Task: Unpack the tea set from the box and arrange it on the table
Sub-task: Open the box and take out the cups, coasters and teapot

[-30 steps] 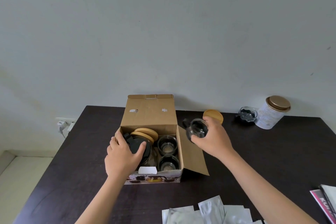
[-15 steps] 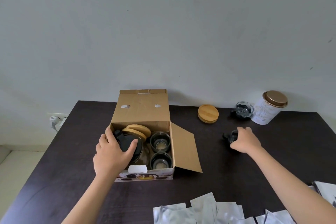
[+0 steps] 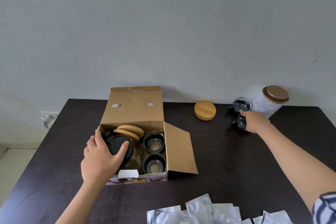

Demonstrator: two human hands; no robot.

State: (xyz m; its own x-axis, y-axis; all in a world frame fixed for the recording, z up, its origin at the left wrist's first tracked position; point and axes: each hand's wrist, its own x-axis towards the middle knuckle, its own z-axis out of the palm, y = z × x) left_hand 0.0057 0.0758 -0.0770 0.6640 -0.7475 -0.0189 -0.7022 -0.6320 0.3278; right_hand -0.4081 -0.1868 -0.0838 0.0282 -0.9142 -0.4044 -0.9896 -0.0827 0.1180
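Both hands reach out: left hand (image 3: 101,158) spread over the teapot lid (image 3: 118,144), right hand (image 3: 255,122) gripping a glass cup (image 3: 241,123).

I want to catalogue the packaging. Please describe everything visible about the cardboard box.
The cardboard box is plain brown, with a printed front panel. It sits open on the dark table, lid flap upright, right side flap folded outward. Inside are a black-lidded glass pot, wooden lids and two glass cups. The left hand reaches into it.
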